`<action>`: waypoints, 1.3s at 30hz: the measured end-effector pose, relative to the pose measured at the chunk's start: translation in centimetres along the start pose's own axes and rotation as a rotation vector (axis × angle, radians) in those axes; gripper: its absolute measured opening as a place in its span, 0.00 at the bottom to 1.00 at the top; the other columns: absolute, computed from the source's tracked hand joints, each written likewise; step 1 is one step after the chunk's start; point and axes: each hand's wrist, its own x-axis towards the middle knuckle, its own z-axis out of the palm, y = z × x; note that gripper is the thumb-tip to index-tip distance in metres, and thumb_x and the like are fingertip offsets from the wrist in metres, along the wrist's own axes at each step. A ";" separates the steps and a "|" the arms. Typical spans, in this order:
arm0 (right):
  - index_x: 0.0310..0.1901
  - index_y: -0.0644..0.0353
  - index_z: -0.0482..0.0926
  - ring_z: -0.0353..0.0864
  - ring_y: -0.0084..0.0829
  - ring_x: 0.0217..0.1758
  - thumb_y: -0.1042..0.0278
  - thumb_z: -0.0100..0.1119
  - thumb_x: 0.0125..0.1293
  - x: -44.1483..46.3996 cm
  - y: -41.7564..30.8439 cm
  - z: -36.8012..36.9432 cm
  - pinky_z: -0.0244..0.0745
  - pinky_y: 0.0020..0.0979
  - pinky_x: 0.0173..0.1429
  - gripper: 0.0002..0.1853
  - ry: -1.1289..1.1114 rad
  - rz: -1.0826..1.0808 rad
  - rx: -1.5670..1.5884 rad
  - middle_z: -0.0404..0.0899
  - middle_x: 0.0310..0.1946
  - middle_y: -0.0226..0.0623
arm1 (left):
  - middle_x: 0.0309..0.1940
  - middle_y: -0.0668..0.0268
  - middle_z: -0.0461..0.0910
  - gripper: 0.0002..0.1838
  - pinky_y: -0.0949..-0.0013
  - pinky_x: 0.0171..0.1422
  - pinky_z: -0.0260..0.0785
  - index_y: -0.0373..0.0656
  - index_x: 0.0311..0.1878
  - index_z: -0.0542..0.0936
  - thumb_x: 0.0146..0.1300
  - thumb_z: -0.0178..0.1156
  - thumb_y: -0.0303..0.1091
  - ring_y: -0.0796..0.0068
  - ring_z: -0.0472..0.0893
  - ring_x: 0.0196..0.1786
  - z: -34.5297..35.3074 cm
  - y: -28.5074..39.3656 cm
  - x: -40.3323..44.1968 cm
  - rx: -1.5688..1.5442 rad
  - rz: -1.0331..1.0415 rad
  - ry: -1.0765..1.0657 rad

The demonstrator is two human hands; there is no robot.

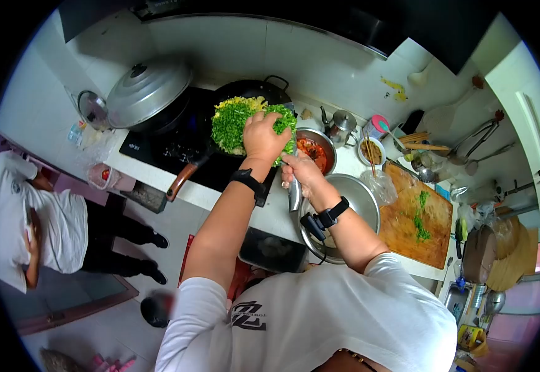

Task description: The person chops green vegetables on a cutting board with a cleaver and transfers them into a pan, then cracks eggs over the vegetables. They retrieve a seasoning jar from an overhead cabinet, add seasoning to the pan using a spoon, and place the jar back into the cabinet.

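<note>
Resting on a mound of chopped greens (pixel 231 127), the left hand (pixel 263 141) has its fingers spread apart over the heap, hiding part of it. The greens lie in a black wok (pixel 240 91) toward the right end of the stove (pixel 169 146), with yellow food (pixel 258 102) showing along their far edge. Beside the wok's near right rim, the right hand (pixel 305 175) has its fingers clamped on a metal handle (pixel 294 198); the rest of that tool is mostly hidden.

The wok's wooden handle (pixel 183 180) juts past the front edge of the stove. A large domed lid (pixel 152 93) covers a pot at the stove's back left corner. Crowding the wok's right side on the counter (pixel 347 162) is a bowl of red sauce (pixel 321 134), with a steel kettle (pixel 342 127) near the back edge and a small white bowl (pixel 362 150) to its right. The right forearm passes over a wide steel bowl (pixel 366 204) at the front edge, covering part of it. Beyond, a cutting board (pixel 400 229) bears strewn green bits (pixel 420 223) along its middle. At far left stands another person (pixel 65 229).
</note>
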 end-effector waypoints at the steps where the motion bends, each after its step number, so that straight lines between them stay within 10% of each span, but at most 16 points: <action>1: 0.42 0.48 0.63 0.63 0.19 0.13 0.67 0.51 0.71 0.9 -0.1 0.8 0.65 0.26 0.18 0.06 0.011 -0.009 -0.005 0.63 0.15 0.23 | 0.37 0.57 0.79 0.16 0.55 0.49 0.70 0.48 0.38 0.84 0.43 0.68 0.41 0.53 0.76 0.42 -0.2 -0.9 0.8 -0.014 0.006 0.001; 13: 0.44 0.60 0.69 0.70 0.25 0.14 0.70 0.52 0.66 11.0 -2.2 4.8 0.70 0.30 0.18 0.07 0.107 -0.205 -0.357 0.71 0.20 0.32 | 0.54 0.53 0.76 0.23 0.53 0.62 0.66 0.49 0.50 0.82 0.52 0.67 0.48 0.47 0.73 0.58 0.7 -10.8 6.9 -0.163 0.027 0.062; 16: 0.42 0.69 0.67 0.81 0.51 0.27 0.71 0.53 0.61 13.4 -2.6 3.8 0.77 0.43 0.33 0.12 0.349 -0.604 -1.417 0.78 0.28 0.58 | 0.66 0.49 0.66 0.34 0.52 0.73 0.53 0.47 0.64 0.72 0.59 0.57 0.59 0.45 0.63 0.69 2.4 -14.1 6.5 0.044 -0.079 -0.163; 19: 0.47 0.72 0.69 0.75 0.62 0.49 0.69 0.53 0.59 13.1 -3.4 3.6 0.70 0.51 0.55 0.17 0.458 -0.409 -1.403 0.78 0.39 0.65 | 0.66 0.48 0.66 0.34 0.52 0.73 0.53 0.47 0.64 0.72 0.60 0.56 0.59 0.45 0.63 0.69 2.2 -15.7 5.7 0.032 -0.154 -0.211; 24: 0.41 0.62 0.69 0.75 0.26 0.21 0.65 0.51 0.64 12.9 -3.9 2.5 0.73 0.35 0.22 0.10 0.253 -0.208 -0.783 0.73 0.23 0.36 | 0.68 0.45 0.63 0.42 0.49 0.74 0.49 0.42 0.69 0.65 0.61 0.54 0.63 0.45 0.59 0.71 1.9 -14.5 4.7 0.035 -0.088 -0.184; 31: 0.34 0.57 0.68 0.68 0.26 0.18 0.62 0.47 0.64 11.9 -4.3 2.5 0.72 0.32 0.25 0.08 0.055 -0.019 -0.068 0.70 0.20 0.32 | 0.72 0.40 0.53 0.52 0.48 0.77 0.41 0.40 0.75 0.50 0.58 0.55 0.68 0.44 0.50 0.75 2.0 -11.1 3.5 -0.011 -0.069 -0.169; 39: 0.29 0.55 0.68 0.67 0.25 0.19 0.51 0.44 0.67 9.5 -4.4 4.1 0.69 0.29 0.25 0.17 0.020 -0.026 -0.194 0.67 0.18 0.29 | 0.72 0.41 0.51 0.59 0.48 0.77 0.41 0.41 0.75 0.47 0.52 0.57 0.72 0.44 0.50 0.75 3.3 -12.0 4.7 -0.015 -0.122 -0.145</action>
